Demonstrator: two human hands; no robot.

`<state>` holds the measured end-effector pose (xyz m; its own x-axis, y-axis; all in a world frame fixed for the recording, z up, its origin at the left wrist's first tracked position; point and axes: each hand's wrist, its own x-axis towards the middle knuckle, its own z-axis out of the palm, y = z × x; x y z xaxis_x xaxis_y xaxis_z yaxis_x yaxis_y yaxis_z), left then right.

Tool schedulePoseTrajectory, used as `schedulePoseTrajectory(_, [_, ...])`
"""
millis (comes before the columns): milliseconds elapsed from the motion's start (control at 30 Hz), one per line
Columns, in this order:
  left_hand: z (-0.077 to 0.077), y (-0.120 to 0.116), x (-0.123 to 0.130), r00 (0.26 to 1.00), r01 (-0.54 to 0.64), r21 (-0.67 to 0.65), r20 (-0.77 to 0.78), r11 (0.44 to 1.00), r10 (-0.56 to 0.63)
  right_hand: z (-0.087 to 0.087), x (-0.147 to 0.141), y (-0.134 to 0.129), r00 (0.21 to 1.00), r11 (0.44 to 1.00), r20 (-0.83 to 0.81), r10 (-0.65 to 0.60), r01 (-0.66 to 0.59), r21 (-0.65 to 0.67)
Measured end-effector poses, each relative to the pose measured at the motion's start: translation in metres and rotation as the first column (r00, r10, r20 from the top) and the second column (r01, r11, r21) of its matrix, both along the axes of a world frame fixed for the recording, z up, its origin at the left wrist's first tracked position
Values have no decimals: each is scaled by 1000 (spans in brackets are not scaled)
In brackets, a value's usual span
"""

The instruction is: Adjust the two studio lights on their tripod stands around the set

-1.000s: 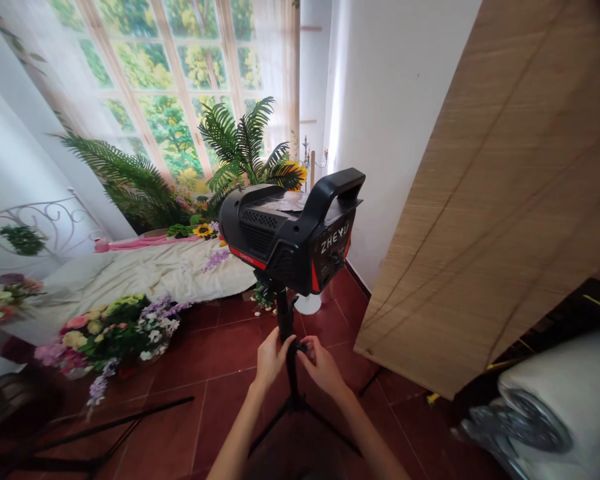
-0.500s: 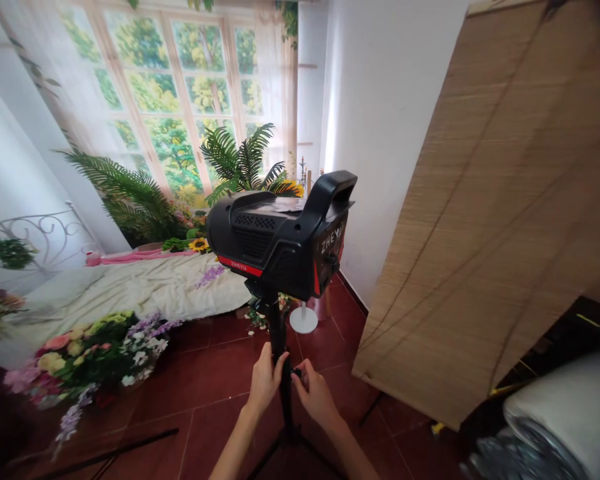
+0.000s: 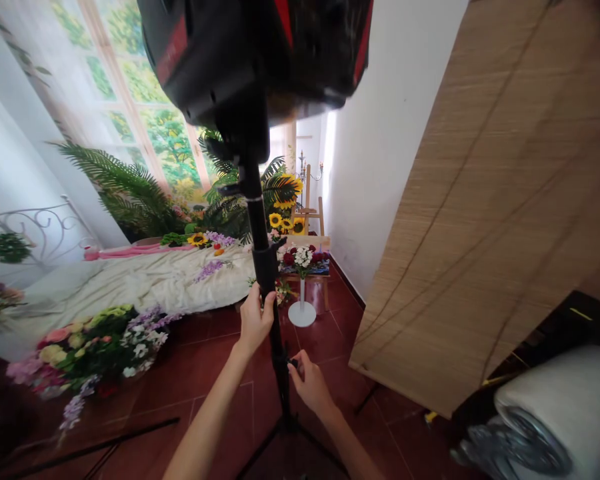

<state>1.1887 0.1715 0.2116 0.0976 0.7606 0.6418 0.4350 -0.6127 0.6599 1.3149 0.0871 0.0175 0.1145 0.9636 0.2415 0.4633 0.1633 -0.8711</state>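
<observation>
A black studio light with red trim sits on top of a black light stand, its upper part cut off by the top of the view. My left hand is wrapped round the stand's pole, just below an upper collar. Lower down, my right hand pinches a small dark knob on the lower collar. The stand's legs spread over the red tiled floor.
On the left is a bed with cream bedding, beside a large flower arrangement. A white-based flower stand stands behind the pole. To the right hangs a bamboo blind; a pale rolled object lies near it.
The light has risen well up the view, and more of the pole shows beneath it. My left hand has moved up with the pole; my right hand stays at the knob.
</observation>
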Motion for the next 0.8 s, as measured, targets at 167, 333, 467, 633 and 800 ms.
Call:
schedulePoseTrajectory(167, [35,7,3,999,15,105,35,994,-19,1,2,-1,998,1000,54,-17,18,-8])
schedulePoseTrajectory(333, [56,9,7,997,-7,162,83,987,-7,5,2,-3,996,999,83,-29,33,-41])
schedulePoseTrajectory(467, [75,14,10,990,26,182,134,983,-50,8,4,-3,998,998,51,-27,30,-56])
schedulePoseTrajectory(633, [100,18,15,980,37,187,188,982,-73,6,8,-1,998,996,47,-32,36,-88])
schedulePoseTrajectory(800, [109,18,18,975,48,218,203,975,-94,-2,4,4,922,943,-387,-24,-108,-315])
